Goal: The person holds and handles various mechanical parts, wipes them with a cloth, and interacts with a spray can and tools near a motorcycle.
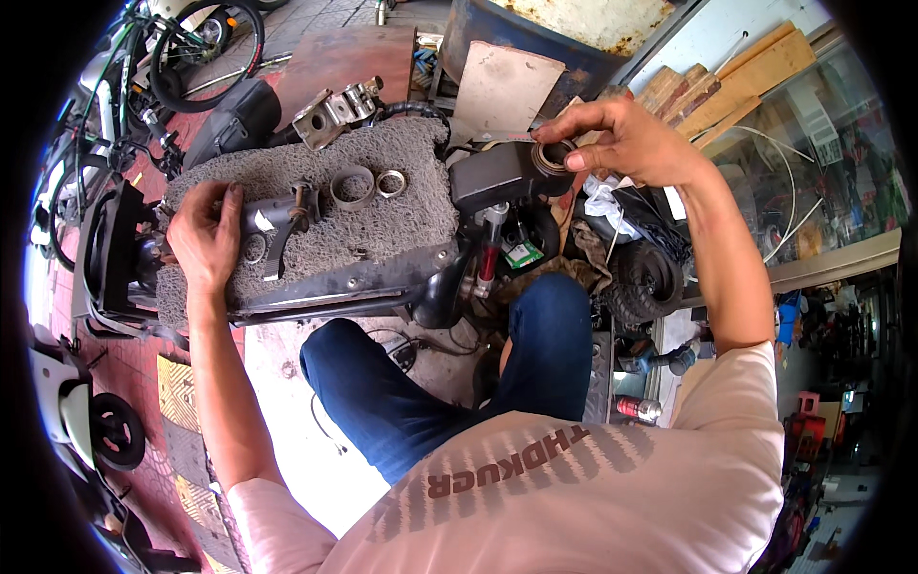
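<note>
My right hand (622, 143) pinches a dark metal ring (555, 159) between thumb and fingers, at the right end of a black box-shaped part (492, 175). Whether the ring touches that part I cannot tell. On the left, my left hand (206, 234) is closed at the near end of a short dark metal tube (270, 212) lying on a grey looped mat (402, 230). Its fingertips are partly hidden. Beside the tube lie a black strap-like piece (277, 253) and a small ring (253, 249). A wider grey ring (352, 187) and a smaller shiny ring (391, 184) rest right of it.
The mat covers a scooter-like frame in front of my knees. A metal bracket (335, 113) lies at its far edge. A red shock absorber (491, 251) stands to the right, near a small black tyre (647, 278). Parked bikes (206, 43) stand left; wooden boards (755, 72) lean right.
</note>
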The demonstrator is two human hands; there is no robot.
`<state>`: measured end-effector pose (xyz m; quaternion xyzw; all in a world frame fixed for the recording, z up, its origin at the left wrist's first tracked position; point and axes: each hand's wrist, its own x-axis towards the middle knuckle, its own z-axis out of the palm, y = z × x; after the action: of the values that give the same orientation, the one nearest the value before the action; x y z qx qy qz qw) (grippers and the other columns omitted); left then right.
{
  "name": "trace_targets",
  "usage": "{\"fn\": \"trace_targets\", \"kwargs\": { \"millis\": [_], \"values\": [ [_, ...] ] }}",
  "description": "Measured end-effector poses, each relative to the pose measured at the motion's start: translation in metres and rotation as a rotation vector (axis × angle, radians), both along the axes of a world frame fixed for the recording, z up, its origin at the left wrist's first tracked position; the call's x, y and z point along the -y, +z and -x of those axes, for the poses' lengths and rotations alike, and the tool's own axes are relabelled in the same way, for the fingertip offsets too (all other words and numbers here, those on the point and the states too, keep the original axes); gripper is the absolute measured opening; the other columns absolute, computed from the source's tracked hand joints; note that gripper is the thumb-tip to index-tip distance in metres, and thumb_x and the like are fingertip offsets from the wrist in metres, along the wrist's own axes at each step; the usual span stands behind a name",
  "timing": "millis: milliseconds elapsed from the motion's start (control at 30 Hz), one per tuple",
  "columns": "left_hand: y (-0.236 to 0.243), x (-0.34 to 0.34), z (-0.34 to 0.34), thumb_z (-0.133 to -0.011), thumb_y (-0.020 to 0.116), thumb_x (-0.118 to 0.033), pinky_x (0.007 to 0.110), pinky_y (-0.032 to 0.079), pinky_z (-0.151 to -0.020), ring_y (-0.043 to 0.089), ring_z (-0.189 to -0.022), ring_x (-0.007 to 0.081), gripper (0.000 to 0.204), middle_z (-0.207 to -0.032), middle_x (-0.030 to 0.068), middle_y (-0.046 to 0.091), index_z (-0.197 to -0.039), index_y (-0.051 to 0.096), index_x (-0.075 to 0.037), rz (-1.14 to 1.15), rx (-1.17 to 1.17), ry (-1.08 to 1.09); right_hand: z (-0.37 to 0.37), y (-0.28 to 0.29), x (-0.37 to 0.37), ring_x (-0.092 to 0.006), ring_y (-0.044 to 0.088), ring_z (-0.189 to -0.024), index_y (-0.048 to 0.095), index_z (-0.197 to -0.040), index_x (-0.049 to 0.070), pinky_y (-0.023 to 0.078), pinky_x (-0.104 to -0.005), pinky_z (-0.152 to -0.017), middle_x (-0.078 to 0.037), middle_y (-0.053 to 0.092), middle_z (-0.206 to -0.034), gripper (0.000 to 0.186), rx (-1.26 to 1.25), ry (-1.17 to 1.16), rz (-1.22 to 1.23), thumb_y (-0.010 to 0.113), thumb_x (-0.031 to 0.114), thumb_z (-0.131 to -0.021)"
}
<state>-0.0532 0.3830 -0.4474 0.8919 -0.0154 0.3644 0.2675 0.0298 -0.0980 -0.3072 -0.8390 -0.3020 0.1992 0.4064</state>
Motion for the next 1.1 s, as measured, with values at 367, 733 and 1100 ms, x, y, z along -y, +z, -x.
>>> {"fn": "trace_targets", "kwargs": {
  "millis": [367,733,1100],
  "values": [
    [0.002,0.0,0.001,-0.094,0.074,-0.022,0.034,0.055,-0.071,0.072,-0.075,0.0261,0.02,-0.088,0.0133,0.072,-0.097,0.074,-0.002,-0.009,-0.001,-0.005,0.01,-0.002,-0.013,-0.0159,0.059,-0.072,0.064,-0.084,-0.001,0.049,-0.0332,-0.069,-0.004,0.066,-0.076,0.041,0.339,-0.164,0.241,0.092,0.028,-0.075],
    [0.001,0.002,0.001,-0.095,0.074,-0.022,0.035,0.055,-0.074,0.072,-0.078,0.0276,0.021,-0.088,0.0137,0.072,-0.098,0.073,-0.002,0.041,-0.034,-0.007,-0.006,0.009,0.003,-0.0221,0.065,-0.119,0.073,-0.119,0.001,0.057,-0.0364,-0.095,-0.01,0.069,-0.13,0.031,0.219,0.172,0.183,0.077,0.008,-0.09],
    [-0.004,-0.004,-0.002,-0.095,0.074,-0.024,0.036,0.054,-0.075,0.071,-0.08,0.0297,0.022,-0.089,0.0142,0.072,-0.098,0.073,-0.002,0.007,-0.016,-0.02,0.003,-0.003,0.004,-0.0269,0.07,-0.107,0.072,-0.115,0.0,0.059,-0.0375,-0.09,-0.011,0.071,-0.118,0.03,0.459,0.162,0.193,0.078,0.016,-0.09]
  ]
}}
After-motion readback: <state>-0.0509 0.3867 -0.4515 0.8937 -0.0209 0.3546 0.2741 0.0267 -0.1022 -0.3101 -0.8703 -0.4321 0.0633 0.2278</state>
